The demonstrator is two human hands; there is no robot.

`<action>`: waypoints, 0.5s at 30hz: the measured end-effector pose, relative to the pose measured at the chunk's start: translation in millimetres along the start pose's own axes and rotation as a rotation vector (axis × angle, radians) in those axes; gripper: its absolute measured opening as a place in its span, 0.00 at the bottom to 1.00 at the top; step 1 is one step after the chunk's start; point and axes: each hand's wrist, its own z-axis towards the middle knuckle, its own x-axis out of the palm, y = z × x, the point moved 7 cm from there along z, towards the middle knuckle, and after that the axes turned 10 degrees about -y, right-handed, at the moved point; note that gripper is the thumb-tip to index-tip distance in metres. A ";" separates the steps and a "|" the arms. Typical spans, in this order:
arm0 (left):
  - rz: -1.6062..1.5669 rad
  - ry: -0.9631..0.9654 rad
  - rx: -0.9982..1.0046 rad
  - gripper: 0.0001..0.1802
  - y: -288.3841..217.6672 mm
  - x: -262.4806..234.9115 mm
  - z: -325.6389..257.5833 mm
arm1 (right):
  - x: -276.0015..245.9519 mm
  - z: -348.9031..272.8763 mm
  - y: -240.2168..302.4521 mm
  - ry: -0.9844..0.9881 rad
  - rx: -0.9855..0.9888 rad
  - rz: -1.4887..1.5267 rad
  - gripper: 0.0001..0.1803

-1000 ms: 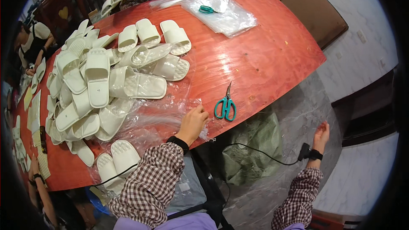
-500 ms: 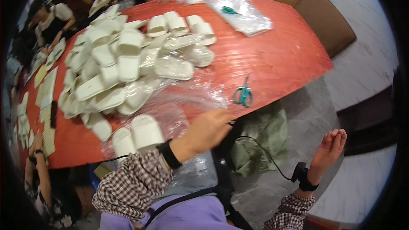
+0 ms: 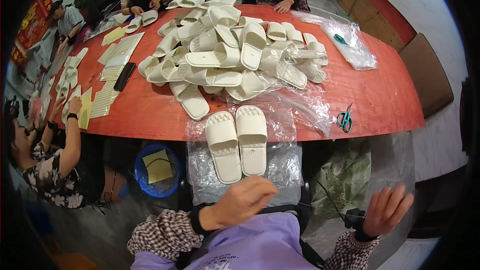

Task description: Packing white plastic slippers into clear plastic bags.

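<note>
A pair of cream slippers lies side by side on a clear plastic bag [image 3: 285, 162] at the table's near edge. The left slipper [image 3: 223, 140] is beside the right slipper [image 3: 251, 135], which has a thin pale strand across its insole. Just below their heels is my left hand [image 3: 240, 202], its fingers curled together and pointing right; whatever they pinch is hidden. Well off to the right, my right hand [image 3: 387, 211] is raised beyond the table edge, fingers bent and somewhat apart, with nothing visible in them. Both wrists wear black bands.
A big heap of cream slippers [image 3: 215, 55] covers the table's middle. Teal scissors [image 3: 345, 119] lie near the right front edge; another teal-handled pair [image 3: 340, 39] rests on plastic bags [image 3: 357, 50]. A blue bin [image 3: 141, 182] stands below. Several people work around the red table [image 3: 385, 100].
The view has swung left and up, bringing the slipper pair and the co-workers fully into sight. My right hand's fingers, earlier pressed together, are looser. My left hand remains curled.
</note>
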 end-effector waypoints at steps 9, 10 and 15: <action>0.340 -0.065 0.016 0.05 36.8 -41.0 -69.2 | -8.2 24.1 -85.5 -0.091 0.163 -0.164 0.06; 0.344 -0.048 -0.016 0.05 43.3 -39.7 -74.0 | -16.7 25.3 -105.6 -0.088 0.218 -0.251 0.05; 0.335 0.005 -0.080 0.04 74.4 -39.3 -89.8 | -12.4 7.5 -201.5 0.099 0.459 -0.447 0.03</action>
